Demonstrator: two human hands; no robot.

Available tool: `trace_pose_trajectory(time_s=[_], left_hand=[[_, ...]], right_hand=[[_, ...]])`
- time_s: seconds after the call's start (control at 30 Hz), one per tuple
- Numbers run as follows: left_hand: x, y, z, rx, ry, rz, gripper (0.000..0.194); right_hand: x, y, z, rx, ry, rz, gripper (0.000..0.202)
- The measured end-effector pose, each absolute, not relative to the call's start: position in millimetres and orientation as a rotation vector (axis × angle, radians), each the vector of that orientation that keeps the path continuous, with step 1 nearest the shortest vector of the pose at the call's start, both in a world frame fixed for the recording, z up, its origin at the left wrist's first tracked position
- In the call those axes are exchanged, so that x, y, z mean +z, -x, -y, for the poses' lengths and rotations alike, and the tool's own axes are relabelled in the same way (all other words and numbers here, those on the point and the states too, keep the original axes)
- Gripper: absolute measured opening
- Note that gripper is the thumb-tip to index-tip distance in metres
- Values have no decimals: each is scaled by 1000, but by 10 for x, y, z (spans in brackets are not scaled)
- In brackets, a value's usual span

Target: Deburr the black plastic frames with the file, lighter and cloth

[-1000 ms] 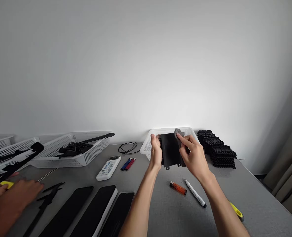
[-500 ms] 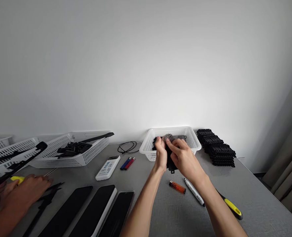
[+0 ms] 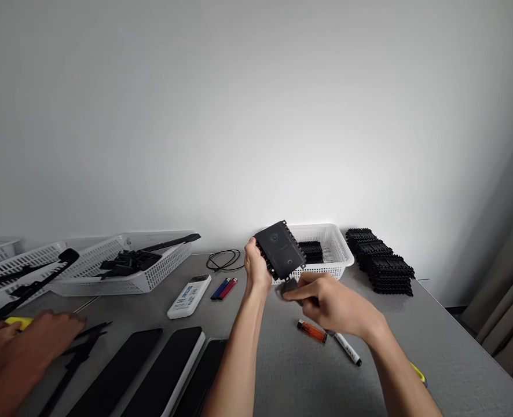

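My left hand is closed on the left edge of a flat black plastic part, which is tilted, with notched sides and small corner tabs. Its broad face, with two small round marks, is turned to me. Just below and right of it, my right hand pinches a grey fuzzy cloth-like piece, apart from the part's face. Behind them stands a white basket with more black parts in it.
Stacked black parts stand at right. An orange lighter and marker lie below my right hand. Phones, a white power bank and two lighters lie left. Another person's hand works at far left.
My left hand has turned the black part face-up to me and moved left. The right hand has drawn down and away from it, still with the grey piece.
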State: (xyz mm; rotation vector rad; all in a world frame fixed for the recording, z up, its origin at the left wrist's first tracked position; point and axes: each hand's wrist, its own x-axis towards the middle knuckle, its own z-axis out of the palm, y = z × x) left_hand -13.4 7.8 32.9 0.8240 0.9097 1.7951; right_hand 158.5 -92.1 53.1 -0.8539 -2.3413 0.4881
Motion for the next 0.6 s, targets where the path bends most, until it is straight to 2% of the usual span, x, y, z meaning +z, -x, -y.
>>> trace_pose_trajectory(time_s=[0.1,0.2,0.33,0.6], left_hand=[[363,98,-42,1878,-737,-870,27],[432,61,33,1864,-783,-793,28],[488,73,120,1696,-873,-694,36],[512,100,253,1294,-1148,-797,56]], right_hand=[[560,-1658,886,490,905,2055,47],[505,-1619,763,493,964,1769,41],[402,-1581,578,454,960,1543,39],[361,-1762,398,65,956,1495,40]])
